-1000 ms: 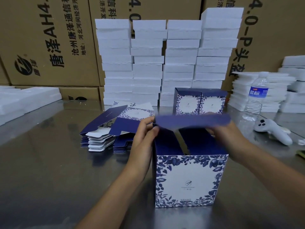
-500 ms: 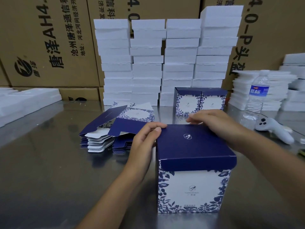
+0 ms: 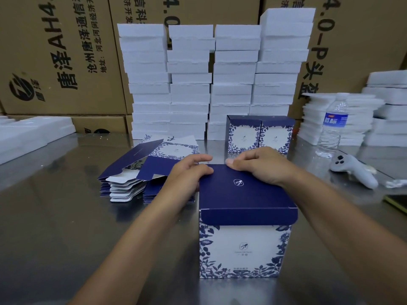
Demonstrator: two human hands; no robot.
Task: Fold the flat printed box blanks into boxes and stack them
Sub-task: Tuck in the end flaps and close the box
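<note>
A folded box (image 3: 244, 249), white with blue leaf print and a navy lid, stands upright on the steel table (image 3: 55, 227) in front of me. Its lid lies closed, and the front lip hangs over the front face. My left hand (image 3: 190, 171) rests at the lid's far left corner, thumb on top. My right hand (image 3: 261, 166) presses on the lid's far edge, its fingers bent over the back. A pile of flat printed blanks (image 3: 141, 175) lies to the left. Two folded boxes (image 3: 261, 134) stand side by side behind.
Tall stacks of white foam trays (image 3: 211, 80) stand at the back before brown cartons (image 3: 59, 53). More foam (image 3: 352, 119) sits at the right with a water bottle (image 3: 333, 126). A grey controller (image 3: 352, 171) lies right of the box.
The navy lid, raised a second ago, has come down flat on the box. Both hands have slid along its far edge toward each other.
</note>
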